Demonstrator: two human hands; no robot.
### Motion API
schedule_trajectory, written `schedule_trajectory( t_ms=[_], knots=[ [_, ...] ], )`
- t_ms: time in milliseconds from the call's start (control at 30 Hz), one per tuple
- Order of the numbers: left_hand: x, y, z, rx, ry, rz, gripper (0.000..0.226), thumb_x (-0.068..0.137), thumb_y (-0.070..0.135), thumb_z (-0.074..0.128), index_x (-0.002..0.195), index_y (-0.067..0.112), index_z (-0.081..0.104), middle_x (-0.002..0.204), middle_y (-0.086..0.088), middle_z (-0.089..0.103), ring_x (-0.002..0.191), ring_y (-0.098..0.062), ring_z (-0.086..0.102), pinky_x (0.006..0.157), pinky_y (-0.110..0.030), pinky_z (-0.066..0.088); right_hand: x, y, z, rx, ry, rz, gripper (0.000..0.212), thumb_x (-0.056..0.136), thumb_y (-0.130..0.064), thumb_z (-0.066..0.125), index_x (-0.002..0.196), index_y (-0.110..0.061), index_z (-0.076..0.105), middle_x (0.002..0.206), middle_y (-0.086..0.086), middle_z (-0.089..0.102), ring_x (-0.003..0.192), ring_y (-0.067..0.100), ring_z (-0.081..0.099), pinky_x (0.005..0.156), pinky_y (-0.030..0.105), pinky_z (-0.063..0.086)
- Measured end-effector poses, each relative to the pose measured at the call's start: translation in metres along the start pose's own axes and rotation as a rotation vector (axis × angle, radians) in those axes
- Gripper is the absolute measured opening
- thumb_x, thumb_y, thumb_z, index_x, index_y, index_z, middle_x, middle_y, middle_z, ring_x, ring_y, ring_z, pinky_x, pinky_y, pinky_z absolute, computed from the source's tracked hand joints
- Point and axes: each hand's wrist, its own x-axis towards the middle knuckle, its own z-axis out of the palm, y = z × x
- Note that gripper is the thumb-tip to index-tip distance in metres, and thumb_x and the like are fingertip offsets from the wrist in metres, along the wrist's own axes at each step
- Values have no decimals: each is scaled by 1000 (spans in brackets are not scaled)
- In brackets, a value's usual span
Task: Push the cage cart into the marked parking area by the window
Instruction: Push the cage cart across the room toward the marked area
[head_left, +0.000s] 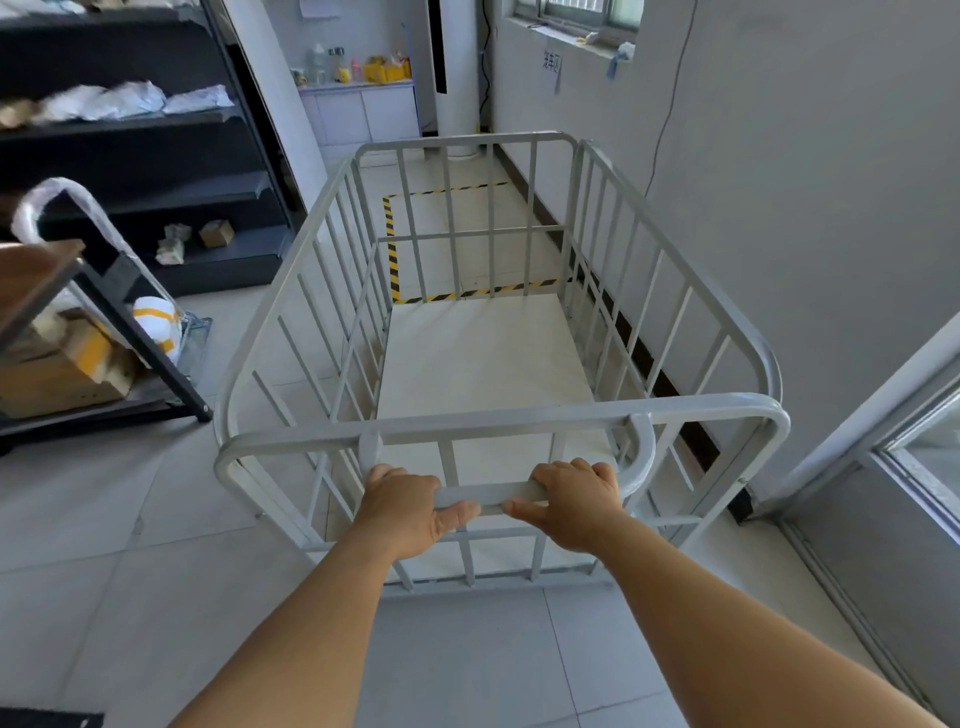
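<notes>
A grey metal cage cart (597, 410) with barred sides and a pale empty deck stands in front of me. Its handle bar (491, 496) runs across the near end. My left hand (405, 512) and my right hand (574, 506) both grip that bar, side by side. Beyond the cart's far end, yellow-and-black striped tape (390, 244) marks a rectangle on the floor next to the right wall, below a window (587, 13). The cart's front end reaches about the near tape line.
Dark shelving (130, 156) with bags and boxes lines the left. A low rack (104, 332) holding cardboard boxes stands at the near left. A white standing air conditioner (447, 78) and a cabinet (363, 111) sit at the back. A door frame (857, 426) is at the right.
</notes>
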Motion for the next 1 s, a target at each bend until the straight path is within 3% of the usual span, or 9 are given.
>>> schedule_trajectory(
  t_ms=[200, 1000],
  knots=[
    [55, -28, -17, -7, 22, 2, 109, 35, 94, -24, 77, 26, 50, 65, 11, 46, 80, -17, 44, 96, -31, 26, 63, -4, -15, 1, -10, 0, 52, 85, -71, 39, 103, -26, 57, 93, -7, 54, 94, 16, 45, 93, 35, 27],
    [304, -116, -82, 26, 5, -13, 108, 37, 95, -21, 79, 26, 50, 62, 11, 41, 78, -16, 45, 99, -32, 26, 331, 9, -82, -22, -42, -3, 56, 85, -72, 37, 106, -24, 57, 103, -3, 60, 102, 20, 49, 94, 37, 29]
  ],
)
